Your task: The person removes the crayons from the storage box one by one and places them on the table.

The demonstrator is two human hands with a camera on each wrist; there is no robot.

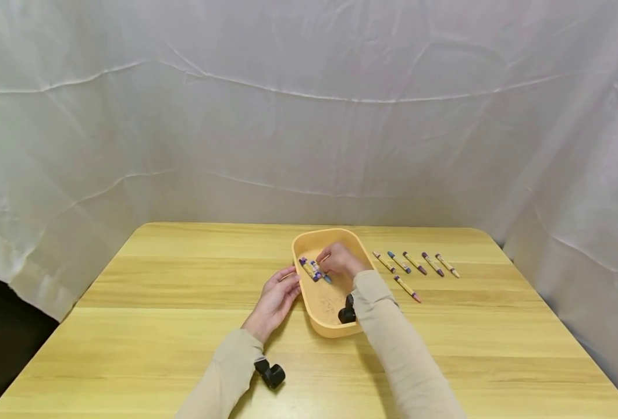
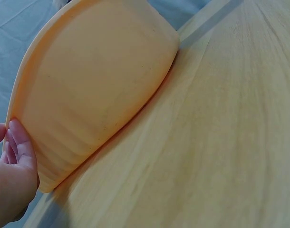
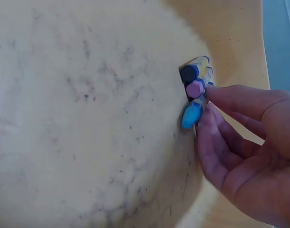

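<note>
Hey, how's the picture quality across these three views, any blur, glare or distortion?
Head view: even soft light, no glare, wide-angle bend in the backdrop. Left wrist view: tray close and soft, table grain slightly blurred. Right wrist view: crayons sharp, tray floor pale and washed out.

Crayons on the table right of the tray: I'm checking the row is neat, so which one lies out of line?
The red-tipped crayon, alone nearer the person; the other five lie in one row behind it.

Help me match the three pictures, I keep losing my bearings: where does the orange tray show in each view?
Head: the orange tray lies mid-table between both hands.
Left wrist: its outer wall fills the upper left, the left hand against it.
Right wrist: its scuffed inner floor fills the picture.
Shared landmark: the tray itself; the crayons inside it show in head and right wrist views.
</note>
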